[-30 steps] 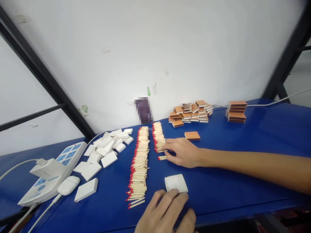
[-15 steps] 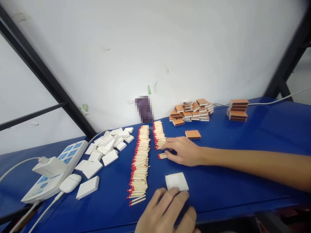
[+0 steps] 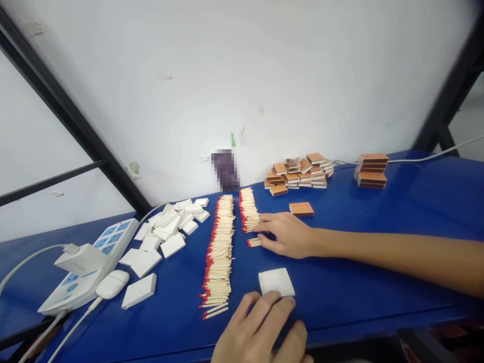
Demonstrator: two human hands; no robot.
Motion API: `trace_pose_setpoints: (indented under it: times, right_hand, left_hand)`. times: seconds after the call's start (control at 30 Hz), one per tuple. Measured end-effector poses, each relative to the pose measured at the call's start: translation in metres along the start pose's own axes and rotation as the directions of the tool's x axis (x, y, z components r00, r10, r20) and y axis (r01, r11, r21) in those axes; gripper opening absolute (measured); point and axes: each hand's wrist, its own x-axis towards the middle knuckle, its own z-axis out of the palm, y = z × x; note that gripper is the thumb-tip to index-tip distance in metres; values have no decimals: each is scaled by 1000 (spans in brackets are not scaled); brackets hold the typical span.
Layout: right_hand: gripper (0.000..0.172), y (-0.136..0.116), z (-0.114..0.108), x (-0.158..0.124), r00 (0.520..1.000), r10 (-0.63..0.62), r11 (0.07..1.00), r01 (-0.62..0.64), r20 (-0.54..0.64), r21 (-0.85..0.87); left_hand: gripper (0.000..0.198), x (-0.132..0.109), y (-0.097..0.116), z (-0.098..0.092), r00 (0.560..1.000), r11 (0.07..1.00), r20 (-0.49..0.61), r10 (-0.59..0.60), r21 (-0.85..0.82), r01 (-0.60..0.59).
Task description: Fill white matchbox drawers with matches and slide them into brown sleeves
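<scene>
My right hand (image 3: 283, 236) reaches in from the right, its fingers apart. The fingertips touch the near end of the shorter row of red-tipped matches (image 3: 248, 209), and the thumb lies by a few separate matches (image 3: 254, 242). My left hand (image 3: 260, 330) rests on the blue table at the bottom with loosely bent, spread fingers. Its fingertips meet the near edge of a white matchbox tray (image 3: 277, 281). A longer row of matches (image 3: 220, 247) runs to the left of both hands. One orange matchbox cover (image 3: 301, 209) lies beyond my right forearm.
White matchbox trays (image 3: 173, 245) lie heaped at the left, beside a power strip (image 3: 113, 241) with a charger and cables. Orange matchboxes (image 3: 292, 178) are piled against the wall, and a stack of matchboxes (image 3: 372, 180) stands at the right. Black frame bars (image 3: 71, 108) slant up on both sides.
The whole view has shifted slightly. Both hands keep nearly the same places, the right at the matches and the left by the white tray.
</scene>
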Motion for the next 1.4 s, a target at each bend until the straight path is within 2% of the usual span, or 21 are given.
trace_pose_setpoints:
  times: [0.53, 0.93, 1.2, 1.4]
  right_hand:
    - [26, 1, 1, 1, 1000, 0, 997, 1, -18, 74]
    - [26, 0, 0, 1, 1000, 9, 1000, -9, 5, 30]
    - [24, 1, 0, 2, 1000, 1, 994, 0, -7, 105]
    - [22, 1, 1, 1, 1000, -9, 997, 10, -16, 78]
  left_hand:
    - [29, 2, 2, -2, 1000, 1000, -3, -6, -4, 6]
    - [27, 1, 1, -2, 1000, 1000, 9, -8, -5, 8]
    - [23, -1, 1, -2, 1000, 1000, 20, -9, -13, 9]
    - [27, 0, 1, -2, 1000, 1000, 13, -6, -13, 6]
